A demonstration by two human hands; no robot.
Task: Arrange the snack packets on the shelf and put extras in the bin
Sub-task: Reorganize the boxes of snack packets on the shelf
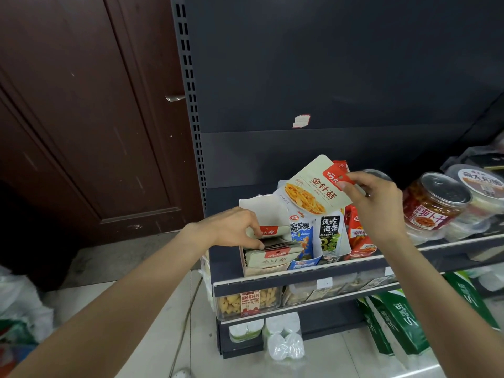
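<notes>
While row in carton [246, 264] on shelf [300, 270] looks mostly filled, task seems midway; bin not visible. Right hand [373, 200] pinches mushroom packet [313, 186] by top corner, above carton. Left hand [234, 227], fingers curled, holds packets [272, 252] parted at carton's far end.

The right hand [373, 197] pinches a mushroom snack packet [313, 186] above the shelf [300, 271]; the left hand [234, 227] grips boxed packets [272, 255].
</notes>
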